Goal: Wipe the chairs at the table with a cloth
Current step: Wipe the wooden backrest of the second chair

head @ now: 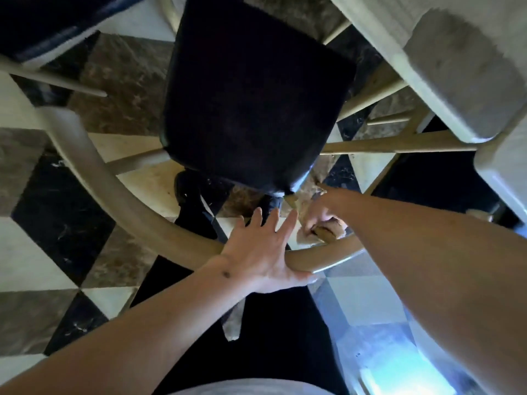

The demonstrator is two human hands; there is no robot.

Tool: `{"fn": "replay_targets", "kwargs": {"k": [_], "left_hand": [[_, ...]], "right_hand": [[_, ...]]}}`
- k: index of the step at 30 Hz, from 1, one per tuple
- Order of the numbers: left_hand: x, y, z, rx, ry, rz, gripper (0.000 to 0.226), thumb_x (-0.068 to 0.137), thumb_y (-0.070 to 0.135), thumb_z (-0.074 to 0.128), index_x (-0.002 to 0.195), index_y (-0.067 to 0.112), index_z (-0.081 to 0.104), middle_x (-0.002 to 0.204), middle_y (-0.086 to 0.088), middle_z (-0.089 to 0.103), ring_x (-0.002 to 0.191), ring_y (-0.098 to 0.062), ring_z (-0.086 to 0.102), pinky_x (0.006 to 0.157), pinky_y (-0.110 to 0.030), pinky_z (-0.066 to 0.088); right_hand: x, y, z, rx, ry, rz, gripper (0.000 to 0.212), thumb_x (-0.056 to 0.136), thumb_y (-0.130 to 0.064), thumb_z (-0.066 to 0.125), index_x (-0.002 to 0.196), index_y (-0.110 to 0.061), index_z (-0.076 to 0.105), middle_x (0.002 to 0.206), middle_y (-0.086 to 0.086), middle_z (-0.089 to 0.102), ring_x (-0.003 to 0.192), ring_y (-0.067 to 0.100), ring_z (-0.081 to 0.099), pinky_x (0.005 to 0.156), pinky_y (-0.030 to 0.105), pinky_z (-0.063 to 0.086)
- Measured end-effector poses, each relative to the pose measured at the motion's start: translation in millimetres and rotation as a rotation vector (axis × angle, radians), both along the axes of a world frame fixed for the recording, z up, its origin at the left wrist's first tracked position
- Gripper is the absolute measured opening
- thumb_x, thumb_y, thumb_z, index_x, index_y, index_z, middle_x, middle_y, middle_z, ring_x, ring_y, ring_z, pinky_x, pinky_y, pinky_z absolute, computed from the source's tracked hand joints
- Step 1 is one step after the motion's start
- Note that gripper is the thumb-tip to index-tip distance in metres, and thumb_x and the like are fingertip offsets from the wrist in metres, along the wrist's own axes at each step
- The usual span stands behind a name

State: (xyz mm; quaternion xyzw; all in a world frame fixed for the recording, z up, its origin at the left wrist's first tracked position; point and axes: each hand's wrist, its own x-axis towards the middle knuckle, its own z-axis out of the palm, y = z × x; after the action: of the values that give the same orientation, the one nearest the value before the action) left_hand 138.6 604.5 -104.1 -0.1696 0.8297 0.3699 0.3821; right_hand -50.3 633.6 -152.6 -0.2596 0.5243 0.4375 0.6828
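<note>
I look straight down on a wooden chair with a black seat cushion [251, 92] and a curved pale backrest rail [94, 166]. My left hand [262, 252] rests on that rail with fingers straight and spread, the thumb under the rail. Just right of it, my right hand [316, 215] grips a bunched tan cloth [328, 232] and presses it against the rail near the seat's rear corner. Part of the cloth is hidden by the fingers.
The white table [445, 81] fills the upper right, with chair rungs [399, 145] below it. Another chair's dark seat [42, 21] sits at the upper left. The floor is black, white and brown marble tiles [57, 223]. My dark trousers and shoes [194, 195] show below the rail.
</note>
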Motion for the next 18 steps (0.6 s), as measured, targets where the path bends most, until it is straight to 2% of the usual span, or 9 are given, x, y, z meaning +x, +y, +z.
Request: {"fn": "replay_targets", "kwargs": {"k": [2, 3, 6, 8, 10, 13, 15, 17, 18], "left_hand": [[-1, 0, 3, 0.013, -0.012, -0.01, 0.123, 0.059, 0.101, 0.022, 0.155, 0.032, -0.013, 0.169, -0.009, 0.006, 0.152, -0.041, 0.01, 0.113, -0.062, 0.02], [-2, 0, 3, 0.027, -0.017, -0.01, 0.124, 0.059, 0.101, 0.023, 0.155, 0.032, -0.015, 0.169, -0.009, 0.003, 0.152, -0.041, 0.007, 0.113, -0.062, 0.019], [-3, -3, 9, 0.051, -0.024, 0.018, 0.124, 0.06, 0.099, 0.028, 0.155, 0.031, -0.015, 0.169, -0.009, -0.003, 0.153, -0.039, 0.002, 0.115, -0.064, 0.015], [-4, -2, 12, 0.067, -0.023, 0.018, 0.124, 0.061, 0.098, 0.031, 0.156, 0.032, -0.014, 0.169, -0.009, -0.005, 0.153, -0.039, 0.0, 0.117, -0.064, 0.012], [-5, -3, 11, 0.137, -0.068, 0.043, 0.126, 0.06, 0.098, 0.035, 0.156, 0.033, -0.014, 0.169, -0.006, -0.007, 0.154, -0.035, -0.002, 0.119, -0.06, 0.01], [-5, -26, 0, 0.298, -0.125, 0.32, 0.129, 0.065, 0.093, 0.048, 0.157, 0.029, -0.014, 0.17, -0.001, 0.002, 0.154, -0.023, 0.01, 0.12, -0.042, 0.017], [-9, -59, -18, 0.091, 0.098, 0.409, 0.117, 0.079, 0.076, 0.057, 0.159, 0.024, -0.011, 0.168, -0.002, 0.012, 0.151, -0.022, 0.021, 0.118, -0.036, 0.026], [-17, -103, -36, -0.241, 0.305, 0.301, 0.114, 0.084, 0.054, 0.07, 0.158, 0.021, -0.012, 0.168, -0.009, 0.01, 0.151, -0.03, 0.02, 0.118, -0.042, 0.031], [-26, -125, -44, -0.36, 0.359, 0.214, 0.121, 0.081, 0.049, 0.076, 0.157, 0.022, -0.015, 0.168, -0.012, 0.005, 0.153, -0.034, 0.014, 0.119, -0.048, 0.029]], "right_hand": [[2, -3, 24, 0.126, -0.055, -0.037, 0.041, 0.1, -0.031, 0.056, 0.132, -0.005, 0.058, 0.119, 0.012, 0.062, 0.095, 0.025, 0.059, 0.082, 0.031, 0.053], [1, -5, 32, 0.097, -0.053, 0.02, 0.044, 0.098, -0.035, 0.06, 0.135, -0.01, 0.058, 0.118, 0.008, 0.059, 0.096, 0.025, 0.059, 0.083, 0.033, 0.053], [2, -13, 44, -0.122, 0.043, 0.202, 0.05, 0.084, -0.036, 0.071, 0.132, -0.023, 0.064, 0.133, 0.0, 0.06, 0.115, 0.029, 0.06, 0.1, 0.044, 0.05], [2, -14, 37, -0.153, 0.088, 0.151, 0.044, 0.084, -0.025, 0.067, 0.127, -0.019, 0.065, 0.126, 0.003, 0.063, 0.107, 0.026, 0.063, 0.092, 0.04, 0.052], [1, -14, 31, -0.219, 0.166, 0.036, 0.036, 0.085, -0.018, 0.061, 0.12, -0.011, 0.062, 0.11, 0.009, 0.064, 0.09, 0.025, 0.066, 0.078, 0.036, 0.056], [-9, -17, 7, -0.508, 0.156, -0.129, 0.031, 0.09, -0.015, 0.055, 0.12, -0.007, 0.053, 0.107, 0.01, 0.062, 0.085, 0.027, 0.06, 0.077, 0.034, 0.05], [-16, -30, -6, -0.648, 0.218, -0.389, 0.011, 0.094, -0.018, 0.055, 0.104, -0.022, 0.054, 0.092, -0.005, 0.059, 0.078, 0.013, 0.056, 0.068, 0.019, 0.043], [-19, -49, -15, -0.756, 0.212, -0.593, 0.017, 0.091, -0.009, 0.058, 0.09, -0.025, 0.055, 0.077, -0.014, 0.053, 0.065, -0.003, 0.052, 0.053, 0.006, 0.037], [-22, -59, -21, -0.788, 0.17, -0.662, 0.021, 0.086, -0.004, 0.059, 0.084, -0.024, 0.058, 0.072, -0.012, 0.055, 0.063, -0.002, 0.056, 0.049, 0.005, 0.037]]}}
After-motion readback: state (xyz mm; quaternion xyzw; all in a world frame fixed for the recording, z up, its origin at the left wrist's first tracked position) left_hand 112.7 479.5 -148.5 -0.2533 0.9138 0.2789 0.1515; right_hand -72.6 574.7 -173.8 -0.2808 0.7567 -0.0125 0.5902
